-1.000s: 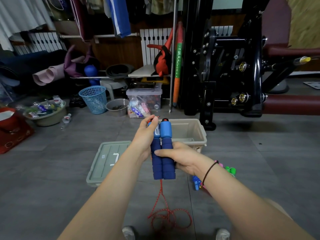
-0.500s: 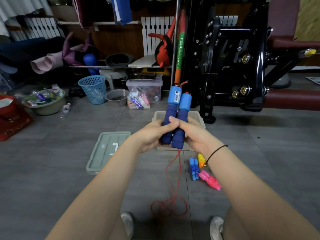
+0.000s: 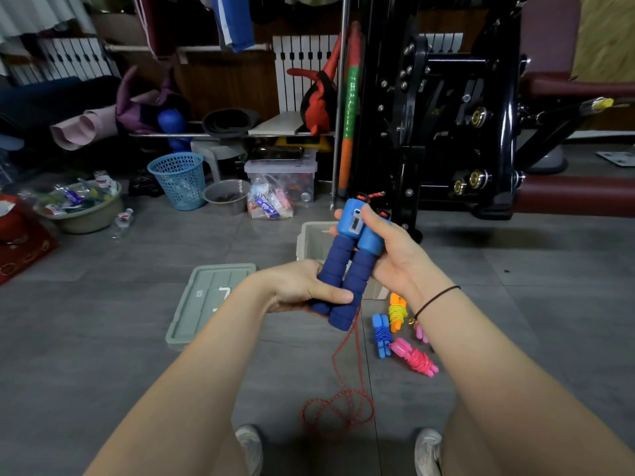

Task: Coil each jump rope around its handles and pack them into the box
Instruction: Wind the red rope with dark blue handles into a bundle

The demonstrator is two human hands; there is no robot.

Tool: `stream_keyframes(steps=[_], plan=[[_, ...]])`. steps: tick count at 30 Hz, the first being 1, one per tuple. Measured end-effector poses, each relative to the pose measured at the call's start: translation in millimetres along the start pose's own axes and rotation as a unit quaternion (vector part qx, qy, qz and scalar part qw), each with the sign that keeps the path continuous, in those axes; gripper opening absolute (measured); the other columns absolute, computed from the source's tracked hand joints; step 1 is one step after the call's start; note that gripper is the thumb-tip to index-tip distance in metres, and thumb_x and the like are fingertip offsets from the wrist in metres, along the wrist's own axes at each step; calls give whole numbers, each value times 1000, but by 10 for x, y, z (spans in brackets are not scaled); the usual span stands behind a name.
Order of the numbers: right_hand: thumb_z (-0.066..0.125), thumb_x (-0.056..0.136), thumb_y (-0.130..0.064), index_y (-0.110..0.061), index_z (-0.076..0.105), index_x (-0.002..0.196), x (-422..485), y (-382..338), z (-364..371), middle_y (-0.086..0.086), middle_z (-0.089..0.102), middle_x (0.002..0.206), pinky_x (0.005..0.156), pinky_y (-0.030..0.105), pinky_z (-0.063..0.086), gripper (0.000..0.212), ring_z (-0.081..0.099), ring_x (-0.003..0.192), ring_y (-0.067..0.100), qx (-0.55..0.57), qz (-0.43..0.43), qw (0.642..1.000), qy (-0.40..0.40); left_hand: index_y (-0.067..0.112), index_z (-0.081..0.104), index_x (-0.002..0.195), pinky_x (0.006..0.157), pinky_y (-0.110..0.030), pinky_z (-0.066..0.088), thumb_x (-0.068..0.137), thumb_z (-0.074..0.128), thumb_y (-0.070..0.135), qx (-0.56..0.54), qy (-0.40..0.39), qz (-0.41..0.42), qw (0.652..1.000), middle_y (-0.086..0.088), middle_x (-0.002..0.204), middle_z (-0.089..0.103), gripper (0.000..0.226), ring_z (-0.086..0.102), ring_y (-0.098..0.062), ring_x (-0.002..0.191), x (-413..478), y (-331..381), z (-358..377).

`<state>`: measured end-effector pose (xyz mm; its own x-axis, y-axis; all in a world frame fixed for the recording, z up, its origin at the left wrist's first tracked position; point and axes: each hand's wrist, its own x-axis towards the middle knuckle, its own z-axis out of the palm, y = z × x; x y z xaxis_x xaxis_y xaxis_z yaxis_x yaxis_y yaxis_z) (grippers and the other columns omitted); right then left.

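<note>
At centre frame my left hand (image 3: 299,288) curls its fingers round the lower foam of the two blue handles (image 3: 343,269), thumb across them. My right hand (image 3: 391,249) grips their tops. The red rope (image 3: 343,383) dangles to the floor, with the box (image 3: 311,242) behind.

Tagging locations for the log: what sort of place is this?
Probably a home gym doubling as a storage room: a black weight machine, rolled mats and hanging clothes stand behind the person.
</note>
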<state>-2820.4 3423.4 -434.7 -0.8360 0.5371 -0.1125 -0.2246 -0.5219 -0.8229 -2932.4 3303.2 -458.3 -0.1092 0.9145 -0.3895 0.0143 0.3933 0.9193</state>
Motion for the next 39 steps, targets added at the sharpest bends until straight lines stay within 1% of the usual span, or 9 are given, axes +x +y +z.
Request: stream_keyframes(steps=[13, 20, 23, 26, 29, 31, 33, 36, 39], plan=[[64, 84, -15, 1, 66, 100, -14, -17, 3, 9, 74, 88, 69, 32, 58, 22, 72, 83, 21, -9, -69, 996, 48, 11, 65, 106, 91, -45, 50, 74, 70, 21, -31, -14, 22, 999, -6, 102, 71, 33, 65, -23, 99, 29, 29, 34], [68, 82, -21, 3, 64, 109, 5, -41, -7, 11, 74, 93, 71, 33, 58, 37, 71, 88, 22, -36, -88, 993, 64, 4, 65, 104, 87, -37, 55, 77, 68, 12, -108, 1, 79, 991, -12, 100, 72, 29, 69, -26, 93, 100, 18, 169], [66, 70, -56, -2, 63, 113, 36, -91, -52, 14, 70, 108, 88, 42, 55, 69, 67, 102, 28, -68, -78, 991, 91, 4, 66, 100, 81, -35, 56, 77, 66, 10, -116, -4, 86, 990, -12, 97, 72, 24, 69, -24, 88, 82, 51, 166], [34, 79, -77, -10, 69, 87, 39, -160, -126, 7, 72, 84, 76, 35, 53, 76, 67, 79, 19, -203, -87, 960, 173, 3, 65, 102, 80, -35, 56, 78, 64, 10, -121, -7, 97, 988, -12, 99, 71, 25, 69, -25, 90, 24, 102, 105], [41, 96, -40, -17, 51, 68, 47, -140, -254, -1, 52, 65, 65, 33, 39, 38, 47, 61, 14, -318, -219, 879, 280, 2, 63, 107, 79, -37, 56, 74, 75, 15, -142, -27, 113, 983, -15, 103, 69, 37, 68, -28, 93, -41, 141, 21], [47, 90, -18, -22, 51, 87, 41, -111, -229, -5, 53, 84, 73, 32, 41, 6, 50, 76, 9, -331, -254, 882, 217, 3, 66, 107, 77, -40, 57, 62, 87, 23, -168, -54, 113, 978, -16, 105, 69, 54, 68, -28, 94, -74, 158, -10], [47, 91, -12, -25, 50, 110, 57, -27, -144, -12, 58, 99, 82, 25, 45, 24, 55, 90, 2, -313, -196, 923, 106, 5, 70, 103, 75, -41, 58, 56, 90, 25, -186, -76, 111, 973, -16, 103, 70, 55, 69, -28, 92, -97, 174, -7], [39, 99, -21, -22, 52, 90, 33, 112, 8, -14, 53, 53, 60, 23, 43, 16, 50, 50, -1, -323, -64, 944, 12, 5, 73, 99, 74, -41, 58, 55, 90, 25, -183, -74, 97, 975, -16, 100, 71, 51, 70, -28, 89, -110, 200, -49], [36, 100, -18, -16, 49, 89, 44, 199, -10, -5, 51, 58, 57, 29, 48, 17, 53, 52, 13, -453, -27, 891, -27, 1, 69, 99, 71, -40, 59, 59, 87, 19, -148, -12, 57, 987, -17, 96, 71, 47, 70, -28, 84, -135, 201, -165]])
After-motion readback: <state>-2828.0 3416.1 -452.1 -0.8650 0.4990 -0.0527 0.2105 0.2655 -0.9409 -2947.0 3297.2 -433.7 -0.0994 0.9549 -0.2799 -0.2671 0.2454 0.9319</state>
